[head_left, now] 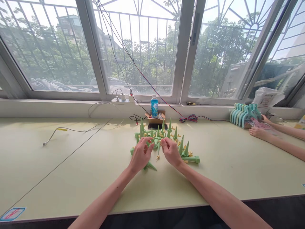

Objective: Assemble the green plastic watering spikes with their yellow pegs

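My left hand (pixel 141 153) is curled, its thumb and fingertips closed on a green plastic watering spike (pixel 156 141) in front of me. Facing it, my right hand (pixel 171 152) pinches a small yellow valve (pixel 160 141) against the spike's side; the fingers partly hide the valve. Around both hands are several more green cone-shaped spikes, some upright like the spike (pixel 169 127) behind, others lying down like the spike (pixel 192 159) at right. One spike (pixel 152 166) lies beside my left wrist. A loose yellow valve (pixel 158 157) rests on the table between my hands.
Behind the spikes stand a blue bottle (pixel 154 107), a small cardboard box (pixel 157 120) and a dark phone-like slab (pixel 154 126). Coiled wires (pixel 190 118) and a white cable (pixel 57 128) lie on the pale table (pixel 95 178). At right, another person's hands (pixel 259 132) touch items near teal hangers (pixel 245 114).
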